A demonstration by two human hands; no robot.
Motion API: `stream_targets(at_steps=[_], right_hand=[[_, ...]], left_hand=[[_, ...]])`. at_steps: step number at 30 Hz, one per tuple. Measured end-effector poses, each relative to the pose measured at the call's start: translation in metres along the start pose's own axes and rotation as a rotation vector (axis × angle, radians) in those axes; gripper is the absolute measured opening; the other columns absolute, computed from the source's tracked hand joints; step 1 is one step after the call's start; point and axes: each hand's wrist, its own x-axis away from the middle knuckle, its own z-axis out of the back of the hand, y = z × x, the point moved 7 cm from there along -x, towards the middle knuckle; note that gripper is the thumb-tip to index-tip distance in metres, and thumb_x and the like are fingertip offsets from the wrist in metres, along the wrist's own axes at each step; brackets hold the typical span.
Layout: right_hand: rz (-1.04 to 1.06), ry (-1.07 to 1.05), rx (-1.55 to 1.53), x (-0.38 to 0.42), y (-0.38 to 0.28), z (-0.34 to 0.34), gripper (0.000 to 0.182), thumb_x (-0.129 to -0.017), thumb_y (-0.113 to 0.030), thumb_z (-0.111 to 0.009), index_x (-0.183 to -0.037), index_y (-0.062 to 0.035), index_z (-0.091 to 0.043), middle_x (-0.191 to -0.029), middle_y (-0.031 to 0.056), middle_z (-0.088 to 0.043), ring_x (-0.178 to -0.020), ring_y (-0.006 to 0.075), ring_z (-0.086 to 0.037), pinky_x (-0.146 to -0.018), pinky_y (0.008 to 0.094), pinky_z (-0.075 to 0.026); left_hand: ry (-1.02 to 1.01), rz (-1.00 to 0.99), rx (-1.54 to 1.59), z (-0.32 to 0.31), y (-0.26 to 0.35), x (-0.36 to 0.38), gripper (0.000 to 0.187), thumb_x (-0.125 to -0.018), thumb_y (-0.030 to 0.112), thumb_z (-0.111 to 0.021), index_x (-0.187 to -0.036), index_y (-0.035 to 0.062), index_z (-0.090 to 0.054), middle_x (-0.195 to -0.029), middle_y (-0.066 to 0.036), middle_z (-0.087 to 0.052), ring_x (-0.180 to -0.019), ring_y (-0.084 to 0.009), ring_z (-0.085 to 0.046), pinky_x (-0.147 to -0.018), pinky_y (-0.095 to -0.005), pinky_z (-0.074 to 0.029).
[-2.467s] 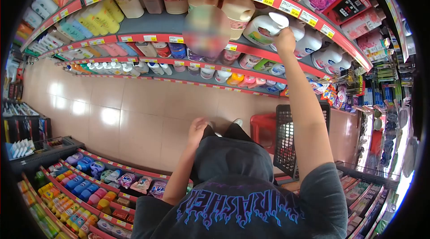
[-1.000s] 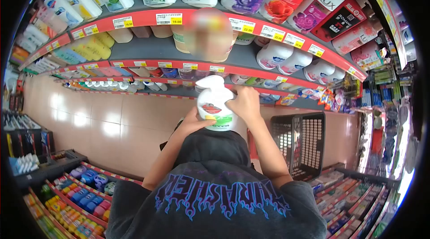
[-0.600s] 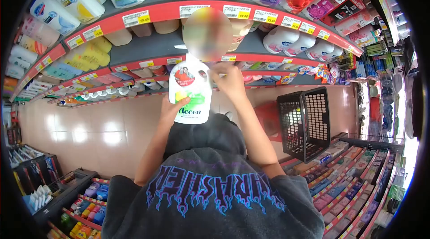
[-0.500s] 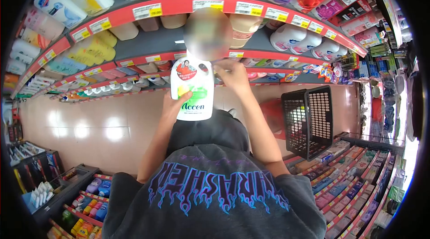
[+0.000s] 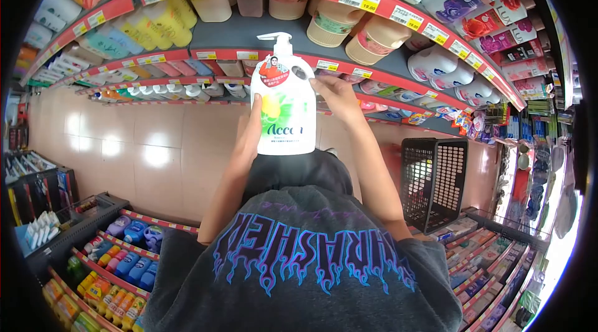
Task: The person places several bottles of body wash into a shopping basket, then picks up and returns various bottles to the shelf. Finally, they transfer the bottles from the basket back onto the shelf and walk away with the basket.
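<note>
A white pump bottle point(image 5: 285, 108) with a green and yellow label and a red sticker stands upright in front of my chest, its nozzle pointing left. My left hand point(image 5: 251, 125) is closed on the bottle's left side, the thumb along its edge. On the other side, my right hand point(image 5: 335, 96) has its fingers at the bottle's handle, near the upper right edge. The parts of the fingers behind the bottle are hidden.
Curved store shelves point(image 5: 249, 36) with bottles and price tags run across the front. A black shopping basket point(image 5: 434, 184) is at the right. Lower shelves with colourful bottles point(image 5: 128, 263) lie at the lower left, and more goods at the lower right.
The bottle and both hands have shifted slightly right and up in view. The shelves appear lower and closer, and the bottle's pump, blurred before, now shows clearly.
</note>
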Motion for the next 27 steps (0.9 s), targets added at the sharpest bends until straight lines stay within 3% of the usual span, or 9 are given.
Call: stream_targets(at_steps=[4,9,10,16,19,22,25,27], right_hand=[[-0.025,-0.036,0.027,0.003,0.002,-0.010,0.044,-0.078,-0.034,-0.065,-0.102,0.0037,-0.061,-0.089,0.0124,-0.065,-0.084,0.0166,-0.059,-0.077,0.0274,-0.044],[-0.038,-0.045,0.072,0.003,0.005,-0.018,0.047,-0.078,-0.035,-0.065,-0.101,0.0050,-0.061,-0.087,0.0129,-0.065,-0.083,0.0170,-0.059,-0.075,0.0277,-0.044],[-0.019,-0.079,0.156,0.004,0.003,-0.020,0.039,-0.085,-0.028,-0.058,-0.107,0.0044,-0.057,-0.089,0.0090,-0.063,-0.077,0.0136,-0.061,-0.068,0.0257,-0.049],[-0.022,-0.055,0.123,0.016,-0.011,-0.019,0.040,-0.085,-0.028,-0.059,-0.106,0.0048,-0.057,-0.089,0.0104,-0.063,-0.076,0.0139,-0.061,-0.069,0.0255,-0.049],[-0.018,-0.019,0.188,0.021,-0.017,-0.013,0.051,-0.075,-0.039,-0.066,-0.102,0.0047,-0.061,-0.089,0.0148,-0.065,-0.081,0.0188,-0.061,-0.074,0.0292,-0.046],[-0.076,0.040,0.307,0.021,-0.005,-0.002,0.057,-0.072,-0.041,-0.069,-0.104,0.0049,-0.059,-0.090,0.0156,-0.064,-0.081,0.0194,-0.061,-0.073,0.0297,-0.046],[-0.150,0.001,0.234,0.027,-0.007,0.002,0.056,-0.076,-0.038,-0.067,-0.110,0.0051,-0.054,-0.090,0.0129,-0.062,-0.072,0.0170,-0.062,-0.054,0.0278,-0.050],[-0.155,-0.024,0.251,0.031,-0.012,0.005,0.063,-0.076,-0.038,-0.068,-0.118,0.0040,-0.047,-0.095,0.0138,-0.061,-0.075,0.0182,-0.061,-0.058,0.0286,-0.050]], left_hand=[[-0.052,-0.066,0.154,0.000,-0.003,0.004,0.062,-0.089,0.048,-0.043,-0.111,-0.0090,-0.052,-0.100,-0.014,-0.061,-0.087,-0.0165,-0.060,-0.073,-0.0279,-0.049],[0.020,-0.046,0.013,0.018,-0.006,0.011,0.068,-0.087,0.051,-0.045,-0.108,-0.0123,-0.052,-0.099,-0.016,-0.060,-0.086,-0.0165,-0.061,-0.071,-0.0264,-0.048],[0.018,-0.035,-0.005,0.020,-0.006,0.011,0.069,-0.087,0.052,-0.045,-0.108,-0.0130,-0.052,-0.098,-0.016,-0.060,-0.086,-0.0165,-0.061,-0.070,-0.0263,-0.048],[-0.013,-0.035,0.021,0.017,-0.005,0.012,0.069,-0.086,0.052,-0.047,-0.105,-0.0146,-0.053,-0.096,-0.017,-0.061,-0.083,-0.0166,-0.061,-0.069,-0.0267,-0.049],[-0.021,-0.054,0.042,0.014,-0.005,0.008,0.066,-0.086,0.048,-0.050,-0.106,-0.0139,-0.053,-0.096,-0.017,-0.061,-0.083,-0.0167,-0.061,-0.068,-0.0269,-0.049],[-0.043,0.008,-0.093,0.012,-0.008,0.007,0.063,-0.084,0.048,-0.055,-0.105,-0.0120,-0.055,-0.095,-0.017,-0.062,-0.083,-0.0169,-0.062,-0.069,-0.0272,-0.049],[-0.040,-0.038,-0.243,0.002,-0.007,0.009,0.062,-0.080,0.048,-0.060,-0.103,-0.0094,-0.058,-0.092,-0.016,-0.064,-0.082,-0.0165,-0.062,-0.069,-0.0277,-0.049],[-0.113,-0.077,-0.331,-0.009,-0.003,0.012,0.057,-0.072,0.044,-0.069,-0.100,-0.0044,-0.061,-0.088,-0.013,-0.065,-0.079,-0.0161,-0.063,-0.069,-0.0280,-0.049]])
